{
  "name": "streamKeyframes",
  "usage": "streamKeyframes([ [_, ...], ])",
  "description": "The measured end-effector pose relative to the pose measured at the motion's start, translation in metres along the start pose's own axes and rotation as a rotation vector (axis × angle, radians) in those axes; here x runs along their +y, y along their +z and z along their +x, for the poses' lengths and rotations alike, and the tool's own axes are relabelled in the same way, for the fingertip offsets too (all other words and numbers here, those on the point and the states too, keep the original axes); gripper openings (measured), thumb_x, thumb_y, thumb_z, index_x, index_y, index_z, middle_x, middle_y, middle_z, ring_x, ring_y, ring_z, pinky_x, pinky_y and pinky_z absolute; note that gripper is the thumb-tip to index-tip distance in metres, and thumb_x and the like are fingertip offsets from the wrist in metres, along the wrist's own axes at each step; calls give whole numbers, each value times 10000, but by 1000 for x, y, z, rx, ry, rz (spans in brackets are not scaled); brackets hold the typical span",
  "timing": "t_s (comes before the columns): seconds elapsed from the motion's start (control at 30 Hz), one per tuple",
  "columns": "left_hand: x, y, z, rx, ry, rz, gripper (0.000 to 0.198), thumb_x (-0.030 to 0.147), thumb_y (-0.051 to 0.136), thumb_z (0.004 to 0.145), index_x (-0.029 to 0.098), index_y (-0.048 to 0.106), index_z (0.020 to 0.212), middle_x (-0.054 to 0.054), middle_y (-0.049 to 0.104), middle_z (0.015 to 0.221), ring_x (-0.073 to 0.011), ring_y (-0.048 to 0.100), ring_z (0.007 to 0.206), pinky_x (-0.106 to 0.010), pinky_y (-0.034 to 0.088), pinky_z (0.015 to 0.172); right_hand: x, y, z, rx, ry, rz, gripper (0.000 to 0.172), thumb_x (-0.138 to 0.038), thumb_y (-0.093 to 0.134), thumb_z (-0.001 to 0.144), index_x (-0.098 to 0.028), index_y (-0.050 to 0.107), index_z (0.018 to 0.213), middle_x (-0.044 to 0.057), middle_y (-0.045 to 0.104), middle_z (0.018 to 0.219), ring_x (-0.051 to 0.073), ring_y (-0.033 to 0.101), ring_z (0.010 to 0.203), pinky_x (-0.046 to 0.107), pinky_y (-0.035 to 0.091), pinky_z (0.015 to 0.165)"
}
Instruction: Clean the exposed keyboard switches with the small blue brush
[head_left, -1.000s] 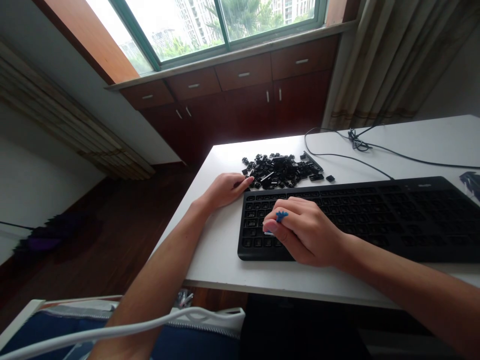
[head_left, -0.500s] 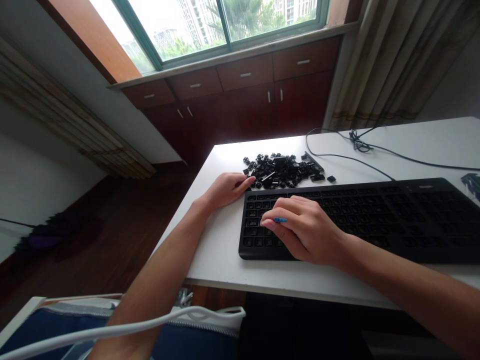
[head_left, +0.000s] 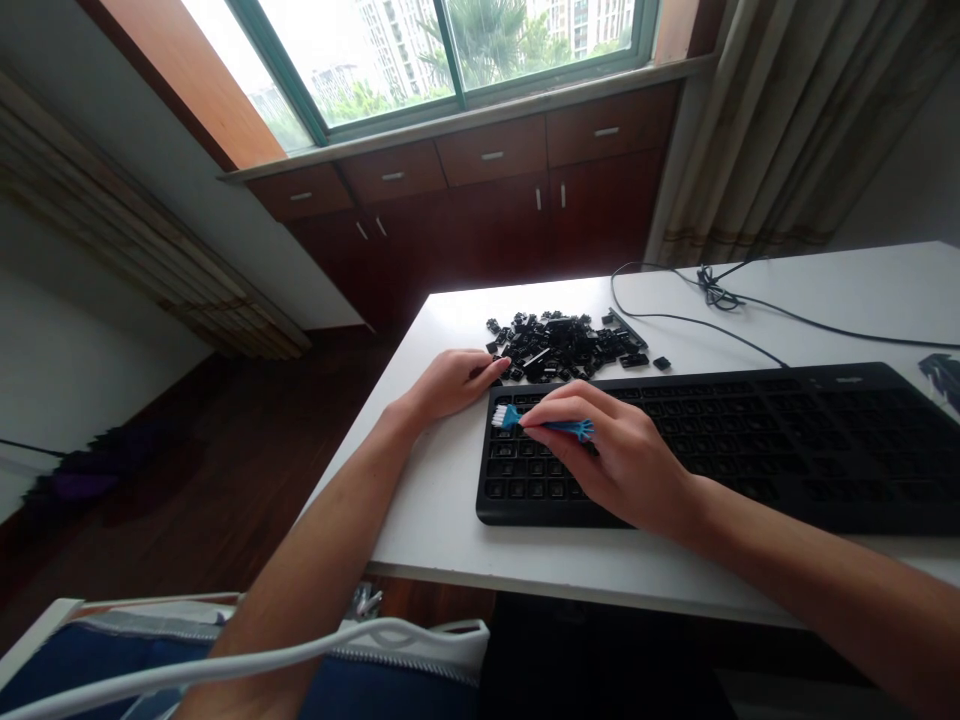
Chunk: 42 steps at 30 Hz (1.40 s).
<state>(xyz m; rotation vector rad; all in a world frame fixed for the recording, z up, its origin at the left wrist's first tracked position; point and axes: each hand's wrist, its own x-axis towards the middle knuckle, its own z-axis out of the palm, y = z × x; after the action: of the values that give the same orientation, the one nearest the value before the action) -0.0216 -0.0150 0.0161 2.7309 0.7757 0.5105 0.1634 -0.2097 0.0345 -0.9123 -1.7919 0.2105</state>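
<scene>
A white table (head_left: 435,530) spans the scene, and along its near right part lies a black keyboard (head_left: 720,430), with bare sockets at its left end; it looks stiff, best steadied by the rim. A thin, probably bendy cable (head_left: 697,322) leaves its far edge. Beyond the keyboard's left part sits a heap of black keys (head_left: 562,345), likely light, hard and slightly slippery, easiest gripped by their sides. The right hand (head_left: 619,450) is above the keyboard, thumb and fingers pinching a small blue brush (head_left: 512,416). The left hand (head_left: 452,380) rests left of the heap, thumb stretched to its edge; I cannot tell whether it holds anything. The brush's white bristles point left, over the keyboard's far left corner; it should be feather-light, soft-tipped, best held just behind the head.
</scene>
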Motion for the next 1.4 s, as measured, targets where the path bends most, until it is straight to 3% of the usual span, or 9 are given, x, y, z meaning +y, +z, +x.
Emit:
streamKeyframes([
  [0.23, -1, -1, 0, -14, 7, 2, 541, 508, 435, 1007, 176, 379, 583, 23, 404, 564, -104, 366, 556, -269, 293, 573, -3, -3, 0, 6, 47, -12, 231, -138, 503, 996, -162, 604, 1202, 99, 633, 1082, 142, 626, 876, 302, 536, 757],
  [0.4, -2, -1, 0, -22, 4, 12, 536, 500, 434, 1011, 171, 382, 592, 23, 411, 574, -99, 373, 561, -263, 289, 577, -3, -2, 1, 84, 76, 15, 188, -140, 547, 986, -171, 626, 1154, 59, 653, 1022, 93, 568, 715, 248, 495, 634],
  [0.53, -2, 0, 0, -19, 7, 17, 532, 491, 442, 1011, 168, 386, 591, 23, 412, 574, -96, 366, 559, -261, 283, 577, -4, -4, 3, 130, 125, 15, 119, -174, 585, 979, -168, 654, 1076, 41, 672, 961, 91, 554, 700, 252, 485, 659],
  [0.8, -3, 1, 0, -25, -6, 27, 536, 503, 427, 1016, 166, 384, 602, 19, 418, 586, -100, 370, 572, -271, 276, 589, -6, -6, 3, 43, 173, 84, 224, -236, 514, 1019, -125, 665, 897, -11, 552, 664, 78, 469, 566, 238, 384, 540],
  [1.0, -2, 0, 0, -33, -10, 26, 532, 500, 428, 1015, 167, 373, 603, 20, 420, 586, -99, 367, 570, -272, 273, 590, -2, -3, 0, -106, 193, 112, 248, -247, 496, 1026, -147, 593, 821, -14, 550, 668, 76, 472, 574, 229, 371, 557],
  [1.2, -1, -1, 1, -30, -10, 11, 527, 494, 433, 1012, 170, 381, 600, 23, 408, 579, -101, 365, 565, -268, 281, 583, -1, -3, 1, -182, 91, 24, 323, -255, 498, 1019, -195, 403, 716, -29, 467, 657, 89, 388, 592, 253, 315, 573],
  [1.4, -1, -1, 0, -11, 5, 4, 530, 482, 443, 1008, 170, 418, 581, 21, 414, 572, -102, 363, 559, -264, 289, 572, -1, -1, 2, -160, 8, -56, 290, -232, 498, 1015, -183, 476, 730, -15, 500, 654, 103, 388, 590, 271, 332, 574],
])
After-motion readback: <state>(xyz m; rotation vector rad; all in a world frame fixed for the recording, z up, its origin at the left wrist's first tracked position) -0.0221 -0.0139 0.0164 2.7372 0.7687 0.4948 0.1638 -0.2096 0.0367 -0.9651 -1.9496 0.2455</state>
